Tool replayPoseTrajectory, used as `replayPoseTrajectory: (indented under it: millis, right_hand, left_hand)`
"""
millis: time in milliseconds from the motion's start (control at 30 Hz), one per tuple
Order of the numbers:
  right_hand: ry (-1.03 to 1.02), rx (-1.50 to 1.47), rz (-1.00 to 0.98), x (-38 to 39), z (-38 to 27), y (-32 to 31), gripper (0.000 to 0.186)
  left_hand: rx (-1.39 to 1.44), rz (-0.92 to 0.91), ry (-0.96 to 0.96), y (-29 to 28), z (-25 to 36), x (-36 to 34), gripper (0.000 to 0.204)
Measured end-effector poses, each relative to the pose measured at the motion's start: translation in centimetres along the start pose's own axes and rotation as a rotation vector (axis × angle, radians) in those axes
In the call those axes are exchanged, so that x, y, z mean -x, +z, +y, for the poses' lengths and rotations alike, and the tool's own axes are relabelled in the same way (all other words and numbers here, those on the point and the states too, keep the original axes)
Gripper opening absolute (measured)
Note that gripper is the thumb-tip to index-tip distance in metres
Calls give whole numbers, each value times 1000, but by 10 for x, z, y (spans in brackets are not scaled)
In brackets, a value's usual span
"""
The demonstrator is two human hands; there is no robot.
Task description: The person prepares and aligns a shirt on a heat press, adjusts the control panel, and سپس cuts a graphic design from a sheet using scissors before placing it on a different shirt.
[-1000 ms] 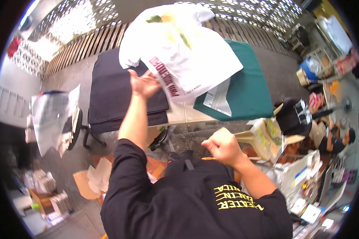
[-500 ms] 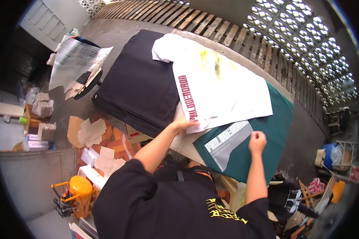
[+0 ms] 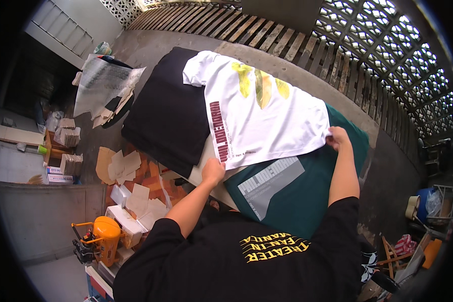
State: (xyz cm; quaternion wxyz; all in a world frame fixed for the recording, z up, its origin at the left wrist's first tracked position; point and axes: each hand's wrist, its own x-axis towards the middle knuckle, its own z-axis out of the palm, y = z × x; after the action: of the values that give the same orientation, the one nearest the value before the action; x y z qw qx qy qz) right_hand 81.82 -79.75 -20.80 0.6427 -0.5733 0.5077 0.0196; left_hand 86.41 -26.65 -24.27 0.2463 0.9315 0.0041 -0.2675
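Note:
A white T-shirt (image 3: 287,118) with yellow-green leaf shapes and dark red lettering lies spread across the table. My left hand (image 3: 213,171) is closed on its lower left hem corner. At the right end of the same hem, my right hand (image 3: 338,138) pinches the other corner. Under and in front of the white shirt is a dark green T-shirt (image 3: 332,171), with a grey printed panel showing near my left hand. Black folded cloth (image 3: 163,110) covers the table's left part, partly beneath the white sleeve. A pale strip of tabletop (image 3: 200,166) shows beside my left wrist.
A stand with a silvery sheet and cardboard pieces (image 3: 105,85) is at the far left. Cut cardboard (image 3: 123,166) lies on the tiled floor, near a yellow air compressor (image 3: 107,234). Wooden slats (image 3: 267,38) run behind the table. A blue bin (image 3: 426,202) stands at the right.
My right hand has moved up from over the green shirt to the white shirt's right hem corner and pinched it. The left hand shifted left and nearer with its corner; the hem looks straighter.

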Motion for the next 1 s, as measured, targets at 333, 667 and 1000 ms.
replayPoseTrajectory:
  millis: [333, 667, 1000]
  right_hand:
    - [-544, -258, -191, 91, -176, 63, 16]
    - [-422, -565, -139, 68, -120, 8, 21]
    - [-1020, -855, -214, 134, -285, 21, 22]
  left_hand:
    - [-269, -21, -36, -16, 7, -16, 69]
    - [1507, -510, -84, -103, 39, -2, 38]
    - [1771, -54, 1025, -440, 232, -100, 46]
